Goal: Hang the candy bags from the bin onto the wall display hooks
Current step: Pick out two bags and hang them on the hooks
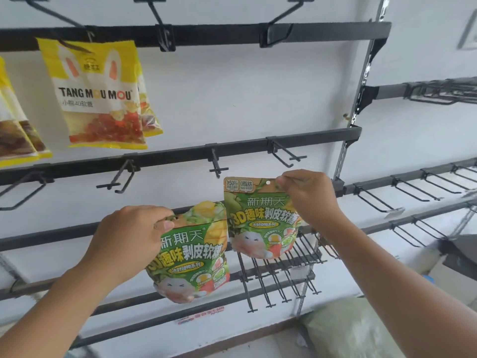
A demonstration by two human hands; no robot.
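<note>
Green candy bag (258,220) is pinched at its top by the right hand (307,200), a matching bag (191,254) by the left hand (131,236).

The green bags (191,254) and yellow bags (95,94) are glossy printed plastic film, the yellow with a clear window, the hooks (216,161) and rails (232,147) matt black metal, the upright (360,99) shiny bare metal, the wall (232,86) smooth matt white.

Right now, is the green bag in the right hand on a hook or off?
Off. The right hand pinches the green bag by its top corner; its hang hole is empty, and the nearest hook sits above it, apart.
</note>
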